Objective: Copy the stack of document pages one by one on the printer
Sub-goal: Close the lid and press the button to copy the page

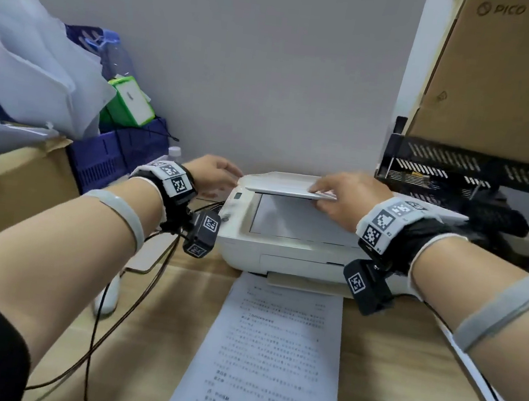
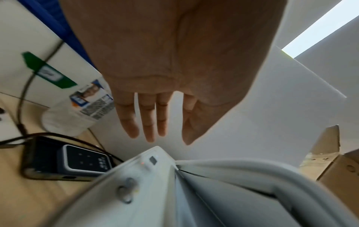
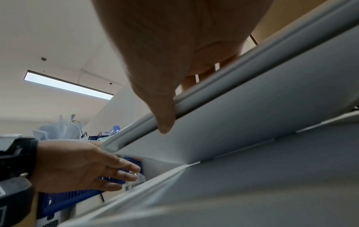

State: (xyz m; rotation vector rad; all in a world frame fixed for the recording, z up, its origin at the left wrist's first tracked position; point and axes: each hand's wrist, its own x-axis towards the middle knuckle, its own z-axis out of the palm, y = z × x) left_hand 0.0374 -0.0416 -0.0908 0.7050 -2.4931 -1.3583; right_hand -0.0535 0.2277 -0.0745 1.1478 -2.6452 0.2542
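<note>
Left hand: my left hand (image 1: 214, 174) hovers by the lid's left corner, fingers (image 2: 147, 121) straight and loose, holding nothing.
Printer: the printer (image 1: 287, 252) sits on the desk (image 1: 402, 364) against the wall.
Lid: the lid (image 1: 284, 184) is part raised over the glass (image 1: 300, 219).
Page: a printed page (image 1: 268, 359) lies on the desk, its top edge at the printer's front.
Right hand: my right hand (image 1: 349, 198) grips the lid's front edge, thumb (image 3: 163, 116) under, fingers on top.
</note>
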